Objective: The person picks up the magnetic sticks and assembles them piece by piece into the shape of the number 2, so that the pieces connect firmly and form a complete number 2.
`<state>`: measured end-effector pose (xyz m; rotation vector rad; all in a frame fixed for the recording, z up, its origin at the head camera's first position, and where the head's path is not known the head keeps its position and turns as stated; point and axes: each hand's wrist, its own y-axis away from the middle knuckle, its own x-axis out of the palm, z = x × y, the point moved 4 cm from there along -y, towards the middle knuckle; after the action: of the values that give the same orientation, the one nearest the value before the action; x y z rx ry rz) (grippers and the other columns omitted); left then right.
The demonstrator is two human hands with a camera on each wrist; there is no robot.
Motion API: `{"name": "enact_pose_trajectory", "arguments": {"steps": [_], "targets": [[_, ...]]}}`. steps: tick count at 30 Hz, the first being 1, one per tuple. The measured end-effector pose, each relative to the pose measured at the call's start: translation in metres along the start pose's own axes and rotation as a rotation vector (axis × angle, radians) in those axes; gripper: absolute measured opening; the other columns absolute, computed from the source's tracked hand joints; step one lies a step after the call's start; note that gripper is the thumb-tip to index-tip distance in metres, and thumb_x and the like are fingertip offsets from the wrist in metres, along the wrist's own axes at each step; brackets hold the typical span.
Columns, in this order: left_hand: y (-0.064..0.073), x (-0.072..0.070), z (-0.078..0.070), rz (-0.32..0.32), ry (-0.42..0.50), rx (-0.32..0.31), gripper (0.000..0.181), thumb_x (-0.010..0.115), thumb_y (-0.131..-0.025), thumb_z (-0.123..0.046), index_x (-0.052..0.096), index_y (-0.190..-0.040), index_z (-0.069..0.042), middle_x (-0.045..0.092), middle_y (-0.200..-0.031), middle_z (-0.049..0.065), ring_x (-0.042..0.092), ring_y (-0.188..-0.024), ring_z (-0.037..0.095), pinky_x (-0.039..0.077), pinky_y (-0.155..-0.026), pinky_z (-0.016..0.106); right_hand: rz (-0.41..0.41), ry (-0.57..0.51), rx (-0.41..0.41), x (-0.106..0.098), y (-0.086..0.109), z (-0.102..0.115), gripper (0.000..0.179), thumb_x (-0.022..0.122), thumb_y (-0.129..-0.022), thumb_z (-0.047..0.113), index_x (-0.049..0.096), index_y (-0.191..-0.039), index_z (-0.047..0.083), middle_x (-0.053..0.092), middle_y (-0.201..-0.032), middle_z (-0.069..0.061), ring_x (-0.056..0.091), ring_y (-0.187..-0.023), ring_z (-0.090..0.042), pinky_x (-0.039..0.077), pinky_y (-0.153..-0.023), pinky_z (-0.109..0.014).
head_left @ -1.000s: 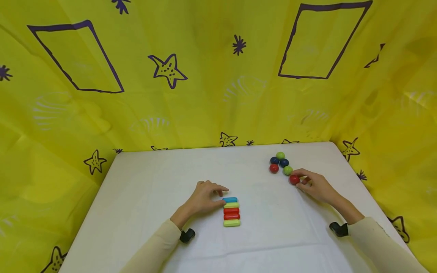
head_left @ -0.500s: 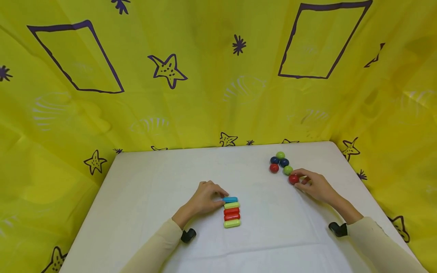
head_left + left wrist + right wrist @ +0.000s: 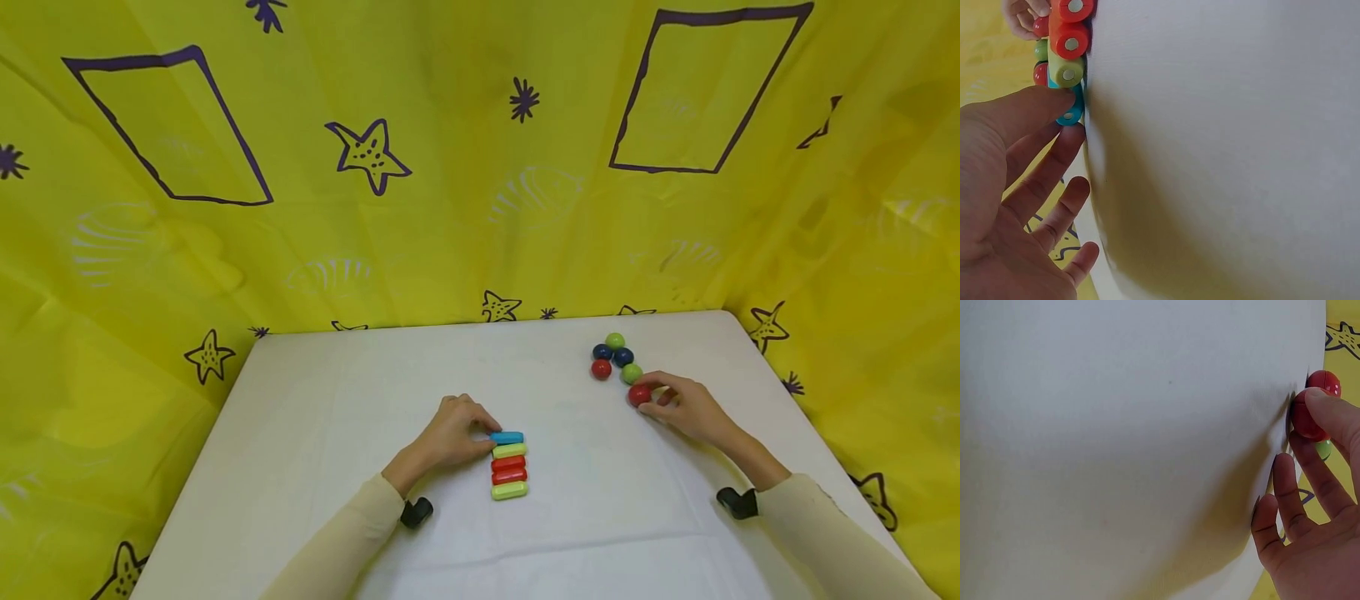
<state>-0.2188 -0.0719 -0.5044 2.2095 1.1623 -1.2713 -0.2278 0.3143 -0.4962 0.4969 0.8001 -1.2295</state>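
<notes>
My left hand (image 3: pixel 448 435) pinches the left end of a blue oblong block (image 3: pixel 510 437) between thumb and forefinger. That block tops a column of short blocks: a yellow-green one (image 3: pixel 510 451), two red ones (image 3: pixel 509 470) and another yellow-green one (image 3: pixel 510 491). Pale round spots mark the block ends in the left wrist view. On the right, thumb and fingers of my right hand (image 3: pixel 692 410) hold a red ball (image 3: pixel 639 395) at the near end of a ball group. Just beyond it sits a green ball (image 3: pixel 632 374).
Farther back lie another red ball (image 3: pixel 602 369), two dark blue balls (image 3: pixel 623 357) and a green ball (image 3: pixel 615 341). All stand on a white-covered table (image 3: pixel 360 383), enclosed by a yellow patterned curtain (image 3: pixel 442 242).
My left thumb and forefinger have closed on the blue block, which has shifted very slightly. The held red ball has moved a little to the left with my right hand.
</notes>
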Motion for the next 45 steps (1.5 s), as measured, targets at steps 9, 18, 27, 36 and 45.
{"name": "enact_pose_trajectory", "arguments": {"steps": [9,18,27,36,45], "targets": [[-0.004,0.001,0.0,-0.017,0.014,0.016,0.013,0.083,-0.084,-0.018,0.082,-0.096,-0.015,0.072,-0.083,-0.012,0.054,-0.086,0.01,0.04,-0.088,0.039,0.016,-0.013,-0.007,0.008,-0.004,0.01,0.035,0.081,-0.089,0.015,0.069,-0.122,0.008,0.07,-0.106,-0.008,0.06,-0.085,-0.021,0.05,-0.069,-0.026],[-0.009,0.001,0.001,-0.03,0.043,-0.027,0.013,0.083,-0.084,-0.021,0.082,-0.096,-0.017,0.071,-0.083,-0.015,0.052,-0.087,0.01,0.039,-0.088,0.037,0.033,-0.067,0.0,0.019,-0.007,0.018,0.037,0.082,-0.089,0.016,0.069,-0.122,0.006,0.069,-0.104,-0.007,0.059,-0.087,-0.021,0.049,-0.07,-0.025],[-0.02,0.002,-0.004,-0.015,0.124,-0.062,0.011,0.083,-0.084,-0.018,0.081,-0.095,-0.017,0.067,-0.079,-0.019,0.053,-0.091,0.011,0.043,-0.082,0.03,0.028,-0.084,-0.025,0.032,-0.009,0.026,0.034,0.085,-0.086,0.017,0.071,-0.117,0.011,0.067,-0.1,-0.001,0.058,-0.083,-0.017,0.05,-0.071,-0.025],[-0.04,0.008,-0.017,0.019,0.166,-0.074,0.012,0.082,-0.085,-0.015,0.081,-0.098,-0.015,0.067,-0.079,-0.018,0.055,-0.093,0.011,0.044,-0.085,0.029,0.03,-0.073,-0.036,0.04,-0.01,0.032,0.035,0.085,-0.086,0.019,0.072,-0.117,0.011,0.067,-0.099,0.0,0.056,-0.083,-0.018,0.047,-0.07,-0.027],[-0.06,0.018,-0.028,0.039,0.208,-0.069,0.012,0.084,-0.086,-0.015,0.082,-0.097,-0.015,0.071,-0.08,-0.016,0.061,-0.088,0.007,0.046,-0.086,0.027,0.054,-0.075,-0.041,0.046,-0.01,0.039,0.035,0.084,-0.087,0.021,0.072,-0.119,0.012,0.068,-0.1,0.001,0.055,-0.084,-0.018,0.047,-0.071,-0.026]]}}
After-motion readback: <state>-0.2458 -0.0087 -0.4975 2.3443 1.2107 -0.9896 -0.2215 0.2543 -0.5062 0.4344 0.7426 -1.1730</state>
